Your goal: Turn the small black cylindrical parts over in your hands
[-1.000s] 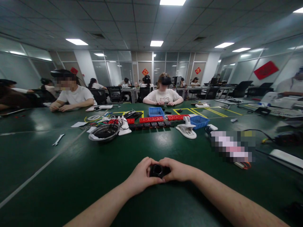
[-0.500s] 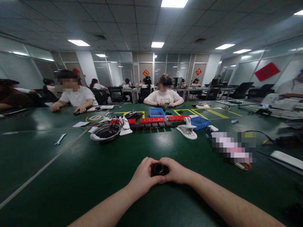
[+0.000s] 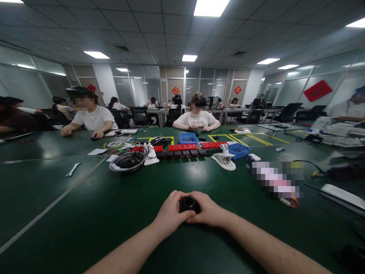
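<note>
Between my two hands sits a small black object with a round dark opening on top (image 3: 188, 203), near the middle of the green table (image 3: 114, 213). My left hand (image 3: 170, 213) is closed around its left side, and my right hand (image 3: 209, 210) closes on its right side. The thumbs meet at the near side of it, and the fingertips come together at its far edge. Its lower part is hidden by my hands, and its exact kind cannot be made out.
Beyond my hands lie a metal bowl (image 3: 127, 163), red socket strips (image 3: 182, 147), a white clip base (image 3: 224, 160) and blue trays (image 3: 238, 151). A wrench (image 3: 73, 170) lies at left, a white bar (image 3: 342, 198) at right. People sit across the table.
The view has tilted slightly up and shifted. Both hands keep their hold on the black object, which appears a little further left in the picture.
</note>
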Action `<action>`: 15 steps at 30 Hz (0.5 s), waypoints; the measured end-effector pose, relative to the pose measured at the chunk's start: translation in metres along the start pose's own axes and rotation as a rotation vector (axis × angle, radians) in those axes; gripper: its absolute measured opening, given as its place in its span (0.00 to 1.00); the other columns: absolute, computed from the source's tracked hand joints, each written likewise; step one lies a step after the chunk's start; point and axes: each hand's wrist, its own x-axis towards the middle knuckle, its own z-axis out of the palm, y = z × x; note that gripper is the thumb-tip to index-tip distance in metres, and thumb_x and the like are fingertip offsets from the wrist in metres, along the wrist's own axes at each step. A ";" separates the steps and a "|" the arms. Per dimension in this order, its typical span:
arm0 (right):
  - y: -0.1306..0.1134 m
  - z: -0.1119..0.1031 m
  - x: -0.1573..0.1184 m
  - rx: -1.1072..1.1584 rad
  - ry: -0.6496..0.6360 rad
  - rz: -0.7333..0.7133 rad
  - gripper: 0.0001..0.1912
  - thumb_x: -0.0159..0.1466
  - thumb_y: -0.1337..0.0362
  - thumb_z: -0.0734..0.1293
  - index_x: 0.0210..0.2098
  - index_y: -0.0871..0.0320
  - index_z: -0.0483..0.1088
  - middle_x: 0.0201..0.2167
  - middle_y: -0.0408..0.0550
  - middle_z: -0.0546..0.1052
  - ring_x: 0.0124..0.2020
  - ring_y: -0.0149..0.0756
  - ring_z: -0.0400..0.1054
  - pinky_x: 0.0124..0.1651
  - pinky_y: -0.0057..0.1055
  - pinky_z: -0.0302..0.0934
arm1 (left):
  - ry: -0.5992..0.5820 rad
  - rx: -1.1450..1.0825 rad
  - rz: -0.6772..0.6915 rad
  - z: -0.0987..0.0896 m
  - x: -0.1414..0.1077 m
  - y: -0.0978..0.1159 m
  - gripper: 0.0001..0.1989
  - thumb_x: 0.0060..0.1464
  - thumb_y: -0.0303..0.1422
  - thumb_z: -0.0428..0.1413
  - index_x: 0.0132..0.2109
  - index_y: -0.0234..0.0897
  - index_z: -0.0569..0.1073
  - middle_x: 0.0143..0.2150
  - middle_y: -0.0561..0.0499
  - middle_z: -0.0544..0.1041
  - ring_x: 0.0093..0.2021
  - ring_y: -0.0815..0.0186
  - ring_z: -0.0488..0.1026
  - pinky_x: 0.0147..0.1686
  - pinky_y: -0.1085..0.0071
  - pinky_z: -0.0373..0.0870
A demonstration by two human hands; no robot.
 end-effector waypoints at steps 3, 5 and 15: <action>0.006 -0.011 0.000 0.087 -0.119 -0.039 0.18 0.47 0.59 0.68 0.36 0.60 0.66 0.32 0.44 0.68 0.34 0.35 0.61 0.36 0.29 0.54 | -0.071 -0.041 -0.003 -0.003 0.002 0.000 0.17 0.39 0.35 0.58 0.40 0.38 0.67 0.33 0.54 0.62 0.25 0.72 0.60 0.23 0.77 0.56; 0.009 -0.015 0.001 0.131 -0.166 -0.055 0.15 0.48 0.61 0.68 0.35 0.60 0.66 0.32 0.43 0.68 0.35 0.34 0.61 0.36 0.28 0.54 | -0.092 -0.042 -0.005 -0.004 0.003 -0.001 0.19 0.39 0.37 0.59 0.41 0.38 0.67 0.32 0.55 0.62 0.24 0.73 0.58 0.21 0.78 0.55; 0.013 -0.019 0.005 0.163 -0.239 -0.059 0.14 0.50 0.63 0.67 0.35 0.60 0.67 0.33 0.43 0.68 0.35 0.34 0.61 0.38 0.28 0.54 | -0.113 -0.006 0.019 -0.004 0.006 -0.004 0.20 0.38 0.39 0.59 0.42 0.41 0.68 0.33 0.54 0.62 0.26 0.71 0.60 0.23 0.77 0.55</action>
